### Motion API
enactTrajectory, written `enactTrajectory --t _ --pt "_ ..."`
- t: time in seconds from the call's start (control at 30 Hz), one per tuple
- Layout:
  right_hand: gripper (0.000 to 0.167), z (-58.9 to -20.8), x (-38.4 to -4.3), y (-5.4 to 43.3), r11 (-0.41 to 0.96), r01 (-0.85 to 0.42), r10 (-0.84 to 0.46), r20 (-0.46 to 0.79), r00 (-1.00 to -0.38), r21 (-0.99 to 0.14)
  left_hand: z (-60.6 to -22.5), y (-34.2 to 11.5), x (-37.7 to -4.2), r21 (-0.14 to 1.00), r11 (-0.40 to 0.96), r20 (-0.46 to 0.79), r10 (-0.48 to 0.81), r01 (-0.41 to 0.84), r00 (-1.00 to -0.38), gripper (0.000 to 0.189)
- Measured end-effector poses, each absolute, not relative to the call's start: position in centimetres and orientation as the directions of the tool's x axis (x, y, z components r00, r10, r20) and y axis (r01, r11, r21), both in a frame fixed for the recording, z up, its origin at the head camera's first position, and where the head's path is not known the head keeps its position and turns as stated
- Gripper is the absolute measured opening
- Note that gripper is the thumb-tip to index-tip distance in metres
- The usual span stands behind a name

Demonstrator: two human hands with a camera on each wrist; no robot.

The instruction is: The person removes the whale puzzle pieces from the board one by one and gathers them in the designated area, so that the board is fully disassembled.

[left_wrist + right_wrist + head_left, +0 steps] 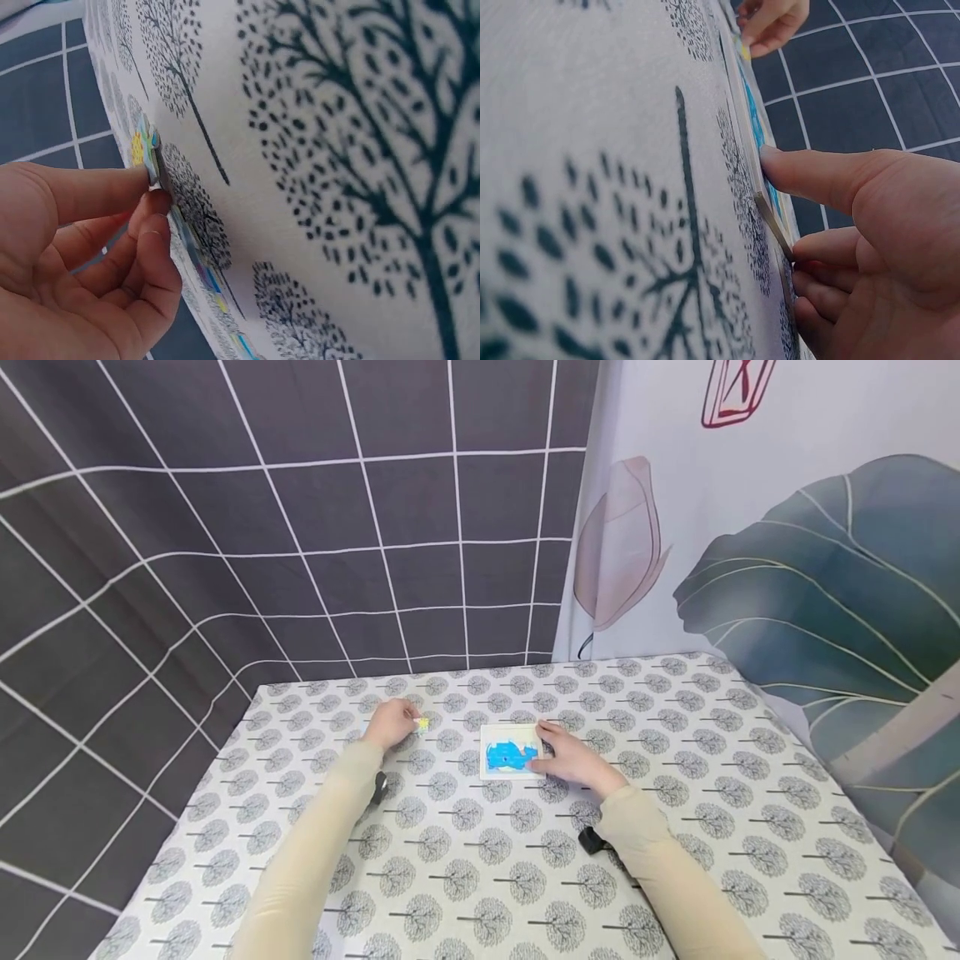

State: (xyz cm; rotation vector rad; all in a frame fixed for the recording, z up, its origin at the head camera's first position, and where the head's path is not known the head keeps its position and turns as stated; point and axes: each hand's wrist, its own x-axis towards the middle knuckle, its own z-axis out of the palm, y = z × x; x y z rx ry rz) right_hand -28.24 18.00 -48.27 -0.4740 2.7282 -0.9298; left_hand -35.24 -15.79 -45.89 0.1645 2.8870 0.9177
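Left fingers (154,204) pinch a yellow piece (138,148); a red mark (742,382) resembles "X".

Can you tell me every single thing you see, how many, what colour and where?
Picture frame: 1, whitish, at the right hand.
Picture shape: 1, blue, inside the frame.
Small piece: 1, partly yellow, in the left hand.
Flat bits: can't count, blue and yellow, beyond the left fingers.
Cloth: 1, white with dark trees, underneath.
Grid curtain: 1, dark grey, behind.
Flowery curtain: 1, white, back right.
Wrist gadgets: 2, black, at the wrists.
Sleeves: 2, cream, on the arms.
Hands: 2, bare, over the cloth.
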Motion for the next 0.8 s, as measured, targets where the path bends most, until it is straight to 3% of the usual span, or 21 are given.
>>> enactTrajectory --t 0.4,0.8 --pt "0.082 -48.2 -28.5 18.0 0.75 -0.241 -0.378 -0.1 -0.92 -0.616 -45.4 -15.0 -35.0 0.5 0.861 -0.067 0.142 0.09 -0.988 0.022" --pt "0.083 -48.2 -28.4 18.0 0.745 -0.22 -0.362 -0.104 -0.926 -0.63 -45.0 -14.2 -34.6 0.494 0.867 -0.106 0.128 0.059 -0.986 0.019"
